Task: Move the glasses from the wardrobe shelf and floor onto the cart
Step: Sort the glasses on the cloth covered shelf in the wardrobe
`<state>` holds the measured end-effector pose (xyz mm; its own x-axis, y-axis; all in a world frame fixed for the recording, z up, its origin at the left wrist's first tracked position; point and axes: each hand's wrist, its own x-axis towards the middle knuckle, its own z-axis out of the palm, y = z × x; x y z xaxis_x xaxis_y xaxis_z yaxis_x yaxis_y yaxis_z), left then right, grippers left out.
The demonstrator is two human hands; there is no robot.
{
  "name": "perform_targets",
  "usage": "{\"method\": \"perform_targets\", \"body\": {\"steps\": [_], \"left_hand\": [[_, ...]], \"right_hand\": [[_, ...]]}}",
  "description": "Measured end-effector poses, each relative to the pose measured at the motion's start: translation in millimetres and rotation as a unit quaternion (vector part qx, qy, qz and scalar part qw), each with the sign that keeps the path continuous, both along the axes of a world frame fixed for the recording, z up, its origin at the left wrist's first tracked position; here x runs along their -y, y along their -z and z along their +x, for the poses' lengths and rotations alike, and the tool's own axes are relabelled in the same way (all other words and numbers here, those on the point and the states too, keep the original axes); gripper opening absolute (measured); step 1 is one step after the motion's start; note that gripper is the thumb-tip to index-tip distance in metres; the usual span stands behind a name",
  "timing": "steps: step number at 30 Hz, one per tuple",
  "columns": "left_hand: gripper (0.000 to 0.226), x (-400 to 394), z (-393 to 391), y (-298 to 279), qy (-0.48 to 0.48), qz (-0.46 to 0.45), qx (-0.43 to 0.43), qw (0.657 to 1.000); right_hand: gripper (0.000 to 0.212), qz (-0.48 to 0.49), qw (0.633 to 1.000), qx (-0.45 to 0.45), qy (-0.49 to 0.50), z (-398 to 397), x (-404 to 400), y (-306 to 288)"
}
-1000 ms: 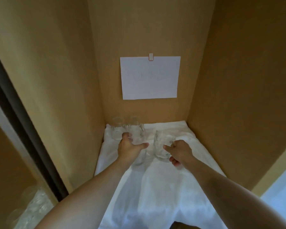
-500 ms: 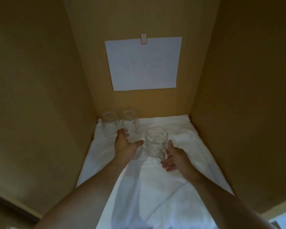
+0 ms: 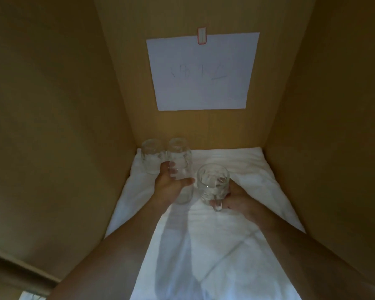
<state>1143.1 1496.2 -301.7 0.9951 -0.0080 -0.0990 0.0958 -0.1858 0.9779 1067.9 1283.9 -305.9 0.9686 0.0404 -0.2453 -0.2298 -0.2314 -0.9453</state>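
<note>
Inside a wooden wardrobe compartment, a white cloth [image 3: 236, 167] covers the bottom. My left hand [image 3: 170, 187] grips a tall clear glass [image 3: 181, 161] around its side. My right hand [image 3: 238, 199] holds a clear glass mug [image 3: 212, 180] from the right, tilted with its mouth facing me, a little above the cloth. Another clear glass [image 3: 151, 156] stands in the back left corner, apart from both hands. The cart is out of sight.
Wooden walls [image 3: 52, 126] close in on the left, right and back. A white sheet of paper [image 3: 201, 72] with faint writing is taped to the back wall. The cloth runs forward under my forearms.
My right hand has taken hold of the mug, lifted it off the cloth and tilted it toward me. My left hand stays around its glass. The view has moved deeper into the compartment.
</note>
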Motion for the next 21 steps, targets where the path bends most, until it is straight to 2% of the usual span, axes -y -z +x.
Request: {"method": "perform_targets", "body": {"steps": [3,7,9,13,16,18,21], "left_hand": [[0.07,-1.9,-0.7,-1.6,0.009,0.006,-0.008,1.0],[0.064,-8.4,2.6,-4.6,0.015,-0.006,-0.024,1.0],[0.064,-10.2,3.5,-6.4,0.023,-0.011,-0.033,0.999],[0.073,-11.5,4.2,-5.1,0.025,-0.026,-0.047,0.998],[0.079,-12.9,6.4,-5.8,0.033,-0.035,-0.057,0.997],[0.083,-13.8,8.1,-7.5,0.039,-0.038,-0.061,0.997],[0.088,-13.9,9.6,-8.2,0.04,-0.042,-0.052,0.997]], "right_hand": [[0.078,0.025,0.996,-0.027,0.085,4.0,-3.3,2.0],[0.075,0.071,0.979,-0.034,0.186,22.6,2.6,-5.2],[0.082,0.054,0.977,-0.017,0.207,37.6,8.6,-13.0],[0.099,-0.133,0.965,0.046,0.223,68.8,13.9,-26.0],[0.102,-0.269,0.942,0.074,0.187,85.6,13.3,-32.9],[0.096,-0.382,0.908,0.079,0.156,91.5,7.8,-38.5],[0.088,-0.505,0.845,0.137,0.112,96.2,-1.9,-41.1]]}}
